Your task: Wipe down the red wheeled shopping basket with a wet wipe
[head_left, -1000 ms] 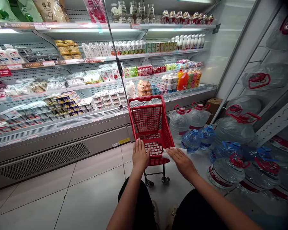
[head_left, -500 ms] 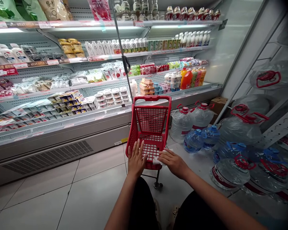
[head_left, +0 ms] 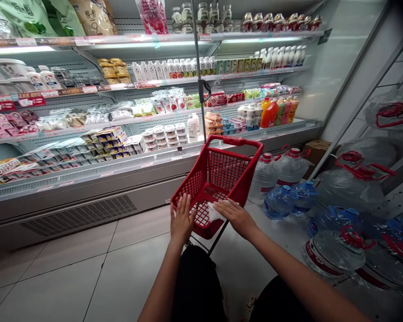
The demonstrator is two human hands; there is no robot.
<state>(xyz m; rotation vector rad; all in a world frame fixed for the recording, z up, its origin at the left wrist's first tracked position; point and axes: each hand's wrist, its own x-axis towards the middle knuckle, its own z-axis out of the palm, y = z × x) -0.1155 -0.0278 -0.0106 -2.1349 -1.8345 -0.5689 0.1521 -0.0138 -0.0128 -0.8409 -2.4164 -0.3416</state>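
Observation:
A red plastic shopping cart [head_left: 228, 172] stands in front of me, turned at an angle, its basket showing a grid floor. My left hand [head_left: 182, 219] rests at the cart's near left edge, fingers stretched and spread. At the near right side my right hand [head_left: 235, 218] holds a white cloth or tissue [head_left: 215, 212] against the rim, partly hidden under its fingers.
An open refrigerated case [head_left: 147, 167] with dairy tubs, bottles and packets runs behind the cart. Large water jugs [head_left: 334, 252] and smaller blue-tinted bottles [head_left: 278, 202] stand on the floor to the right. A cardboard box [head_left: 317, 154] sits behind them.
The cart has turned, its handle end swinging right and its near end left. Both hands have shifted slightly left with it. More of the white cloth shows, and the view has moved a little.

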